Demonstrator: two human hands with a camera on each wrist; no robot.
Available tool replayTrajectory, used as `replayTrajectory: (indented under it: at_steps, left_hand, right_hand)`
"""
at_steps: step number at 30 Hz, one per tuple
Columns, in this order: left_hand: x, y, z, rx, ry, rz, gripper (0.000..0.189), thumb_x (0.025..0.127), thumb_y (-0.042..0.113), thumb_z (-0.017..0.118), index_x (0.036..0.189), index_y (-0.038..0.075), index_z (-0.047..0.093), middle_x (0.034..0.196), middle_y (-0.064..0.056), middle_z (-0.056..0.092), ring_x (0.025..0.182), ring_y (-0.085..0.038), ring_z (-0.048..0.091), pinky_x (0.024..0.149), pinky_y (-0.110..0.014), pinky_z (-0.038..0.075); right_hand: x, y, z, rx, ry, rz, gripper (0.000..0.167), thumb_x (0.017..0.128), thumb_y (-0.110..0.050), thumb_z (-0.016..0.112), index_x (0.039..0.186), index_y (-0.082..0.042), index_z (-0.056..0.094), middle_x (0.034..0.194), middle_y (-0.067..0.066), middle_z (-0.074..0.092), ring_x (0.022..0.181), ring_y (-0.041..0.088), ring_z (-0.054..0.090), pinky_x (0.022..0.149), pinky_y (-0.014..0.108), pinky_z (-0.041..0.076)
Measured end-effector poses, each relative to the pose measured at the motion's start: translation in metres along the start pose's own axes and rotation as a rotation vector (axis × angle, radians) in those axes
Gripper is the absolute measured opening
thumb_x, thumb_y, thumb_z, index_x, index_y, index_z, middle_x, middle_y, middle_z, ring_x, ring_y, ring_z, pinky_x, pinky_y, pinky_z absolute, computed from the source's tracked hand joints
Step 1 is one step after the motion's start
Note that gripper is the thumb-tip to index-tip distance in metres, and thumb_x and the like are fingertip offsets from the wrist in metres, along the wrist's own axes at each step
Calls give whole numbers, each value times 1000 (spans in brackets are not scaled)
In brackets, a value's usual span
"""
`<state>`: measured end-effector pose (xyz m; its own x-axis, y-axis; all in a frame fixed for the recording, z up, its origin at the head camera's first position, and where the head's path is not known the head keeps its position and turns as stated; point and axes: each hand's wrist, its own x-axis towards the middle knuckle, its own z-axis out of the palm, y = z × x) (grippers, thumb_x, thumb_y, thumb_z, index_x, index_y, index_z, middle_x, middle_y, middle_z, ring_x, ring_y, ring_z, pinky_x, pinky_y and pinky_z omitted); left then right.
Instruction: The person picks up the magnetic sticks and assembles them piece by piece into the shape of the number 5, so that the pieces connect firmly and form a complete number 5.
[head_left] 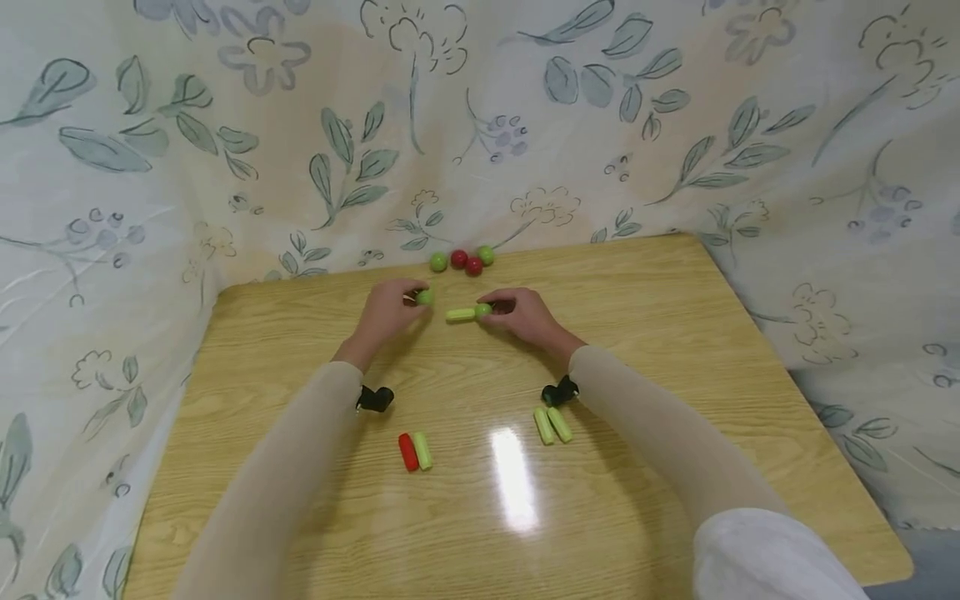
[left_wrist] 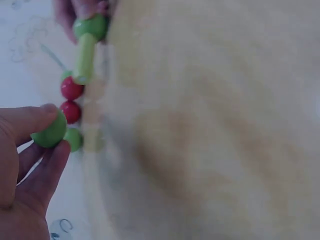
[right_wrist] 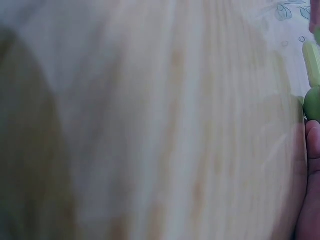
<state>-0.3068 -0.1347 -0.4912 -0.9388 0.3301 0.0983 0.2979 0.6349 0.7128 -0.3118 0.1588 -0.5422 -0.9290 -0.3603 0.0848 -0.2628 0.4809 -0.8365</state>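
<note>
My left hand (head_left: 390, 307) pinches a green ball (left_wrist: 51, 131) between thumb and fingers, over the far part of the table. To its right, my right hand (head_left: 528, 315) grips another green ball (head_left: 483, 310). A pale green stick (head_left: 460, 315) sticks out leftward from that second ball, its free end pointing at the left hand's ball with a small gap between. In the right wrist view, the stick (right_wrist: 311, 64) and its ball (right_wrist: 312, 103) show at the right edge, with only part of the hand visible.
At the table's back edge sit two red balls (head_left: 459, 259) and two green balls (head_left: 438, 262). Nearer me, a red stick (head_left: 408, 452) lies beside a pale green stick (head_left: 422, 451). Two more pale green sticks (head_left: 553, 425) lie by the right forearm. Floral cloth (head_left: 480, 125) hangs behind the table.
</note>
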Motion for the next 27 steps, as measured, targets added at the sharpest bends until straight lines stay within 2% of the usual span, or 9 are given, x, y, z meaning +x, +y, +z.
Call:
replayTrajectory:
  at_steps: [3, 6, 12, 22, 27]
  left_hand:
    - [-12, -3, 4, -12, -36, -17, 36, 98, 3, 79, 133, -6, 72, 126, -20, 74, 112, -34, 72, 98, -44, 60]
    - [-17, -7, 10, -13, -47, -19, 36, 98, 7, 80, 132, -4, 73, 125, -18, 74, 112, -32, 72, 98, -43, 60]
    - [-16, -10, 21, -45, -39, 17, 34, 98, 9, 82, 128, -2, 75, 121, -16, 76, 109, -31, 73, 95, -44, 61]
    - [-14, -13, 30, -80, -20, 6, 35, 97, 11, 84, 130, 0, 76, 121, -14, 76, 108, -29, 72, 95, -43, 60]
    - [-17, -19, 30, -184, -27, -38, 34, 101, 17, 81, 132, 3, 77, 126, -12, 76, 115, -28, 70, 101, -44, 57]
  right_hand:
    - [0, -1, 0, -6, -5, 2, 33, 96, -26, 87, 126, -15, 82, 109, -1, 77, 97, 17, 68, 88, 34, 55]
    - [0, -3, 0, -12, 0, 6, 34, 96, -26, 87, 127, -15, 82, 109, 0, 77, 97, 18, 68, 88, 35, 55]
    - [-2, -3, -1, -9, 5, 36, 35, 96, -26, 87, 128, -15, 81, 109, 0, 77, 97, 17, 69, 89, 34, 56]
    - [-2, -5, -1, -11, 7, 36, 35, 96, -27, 87, 129, -16, 82, 110, 0, 77, 97, 18, 68, 89, 34, 56]
    - [-1, -5, 0, -5, 0, 35, 35, 96, -26, 87, 128, -15, 82, 109, 1, 77, 97, 18, 68, 88, 33, 55]
